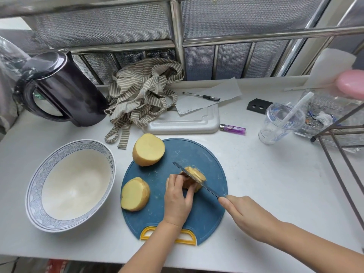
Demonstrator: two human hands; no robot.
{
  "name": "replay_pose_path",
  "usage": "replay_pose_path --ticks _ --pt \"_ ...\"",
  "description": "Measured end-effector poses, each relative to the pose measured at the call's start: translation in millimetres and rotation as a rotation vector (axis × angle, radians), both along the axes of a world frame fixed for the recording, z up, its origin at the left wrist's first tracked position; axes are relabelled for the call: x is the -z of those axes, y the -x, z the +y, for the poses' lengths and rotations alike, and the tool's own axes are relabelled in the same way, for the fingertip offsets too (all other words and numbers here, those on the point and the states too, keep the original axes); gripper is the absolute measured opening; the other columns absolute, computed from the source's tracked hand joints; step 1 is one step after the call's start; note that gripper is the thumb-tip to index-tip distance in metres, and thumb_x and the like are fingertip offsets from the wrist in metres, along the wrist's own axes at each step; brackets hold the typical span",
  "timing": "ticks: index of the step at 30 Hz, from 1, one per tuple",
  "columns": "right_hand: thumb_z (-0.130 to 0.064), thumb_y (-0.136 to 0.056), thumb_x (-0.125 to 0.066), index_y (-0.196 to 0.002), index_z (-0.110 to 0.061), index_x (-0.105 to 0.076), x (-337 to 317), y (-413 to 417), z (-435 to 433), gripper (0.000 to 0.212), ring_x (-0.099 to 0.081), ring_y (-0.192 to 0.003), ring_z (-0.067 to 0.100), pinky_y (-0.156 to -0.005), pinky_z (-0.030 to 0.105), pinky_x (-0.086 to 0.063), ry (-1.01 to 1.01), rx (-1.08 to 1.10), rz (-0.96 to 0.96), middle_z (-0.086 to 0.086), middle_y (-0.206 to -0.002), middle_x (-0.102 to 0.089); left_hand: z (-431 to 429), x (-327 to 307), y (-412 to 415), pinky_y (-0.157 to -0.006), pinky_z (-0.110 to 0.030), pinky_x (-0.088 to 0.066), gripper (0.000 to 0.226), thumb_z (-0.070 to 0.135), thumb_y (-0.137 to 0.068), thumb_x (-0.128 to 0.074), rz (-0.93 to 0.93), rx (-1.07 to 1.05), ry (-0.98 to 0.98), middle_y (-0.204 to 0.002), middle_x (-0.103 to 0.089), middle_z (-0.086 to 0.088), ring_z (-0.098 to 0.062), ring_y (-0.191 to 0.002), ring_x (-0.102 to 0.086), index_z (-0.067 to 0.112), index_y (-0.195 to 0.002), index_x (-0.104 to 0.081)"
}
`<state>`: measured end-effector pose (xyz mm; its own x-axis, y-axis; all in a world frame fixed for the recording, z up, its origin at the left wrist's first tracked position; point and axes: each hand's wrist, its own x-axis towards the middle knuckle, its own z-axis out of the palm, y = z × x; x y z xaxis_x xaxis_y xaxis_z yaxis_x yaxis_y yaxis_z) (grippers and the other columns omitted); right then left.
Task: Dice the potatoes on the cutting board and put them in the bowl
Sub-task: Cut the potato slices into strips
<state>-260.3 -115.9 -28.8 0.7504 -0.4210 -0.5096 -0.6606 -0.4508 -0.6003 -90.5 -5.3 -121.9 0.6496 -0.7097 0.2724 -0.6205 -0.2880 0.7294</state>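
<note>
Potatoes (148, 149): three pale-yellow pieces are counted on one round blue cutting board (197, 152), two smooth-cut halves (135, 194) left, one sliced piece (198, 174) central. One white, blue-rimmed bowl (35, 186) is set beside it. The sliced piece is gripped by the curled left hand (177, 201); one slim knife (208, 190) is clasped by the right hand (246, 213).

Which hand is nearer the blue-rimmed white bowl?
Left. The left hand holds a yellow potato piece on the round blue cutting board, right of the white blue-rimmed bowl; the right hand grips the dark knife farther right.
</note>
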Motion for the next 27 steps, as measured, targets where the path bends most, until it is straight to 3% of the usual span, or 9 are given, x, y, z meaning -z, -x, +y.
replay_pose_path --ticks 7,18,23,27 --pt "-0.051 -0.101 -0.022 -0.070 -0.017 -0.036 2 -2 6 0.048 -0.037 -0.060 0.011 -0.062 0.025 -0.034 -0.031 0.018 0.024 -0.005 -0.066 -0.040 -1 -4 -1 -0.072 -0.022 -0.042 0.012 0.030 -0.084 -0.055 -0.015 0.004 0.015 -0.087 -0.047 0.004 -0.013 -0.079 -0.046 0.027 -0.089 -0.045" --pt "-0.049 -0.103 -0.022 -0.069 -0.016 -0.032 4 -16 3 0.048 -0.036 -0.064 0.015 -0.063 0.028 -0.033 -0.045 0.030 0.040 -0.002 -0.068 -0.039 -1 -1 -1 -0.076 -0.016 -0.039 0.014 0.029 -0.085 -0.056 -0.012 0.016 0.042 -0.091 -0.042 0.011 -0.010 -0.080 -0.047 0.026 -0.094 -0.047" --pt "-0.050 -0.103 -0.021 -0.076 -0.012 -0.045 16 -24 -3 0.052 -0.051 -0.074 0.018 -0.074 0.030 -0.042 -0.040 0.033 0.056 0.003 -0.077 -0.055 -1 1 -2 -0.083 -0.009 -0.037 0.017 0.028 -0.085 -0.057 -0.008 0.021 0.048 -0.097 -0.044 0.012 -0.008 -0.086 -0.048 0.023 -0.100 -0.050" --pt "-0.050 -0.102 -0.022 -0.075 -0.013 -0.044 22 -27 -2 0.051 -0.052 -0.075 0.018 -0.074 0.029 -0.042 -0.041 0.035 0.040 0.003 -0.077 -0.055 -1 1 -1 -0.084 -0.006 -0.035 0.018 0.029 -0.086 -0.058 -0.002 0.018 0.058 -0.096 -0.044 0.011 -0.005 -0.086 -0.046 0.025 -0.101 -0.049"
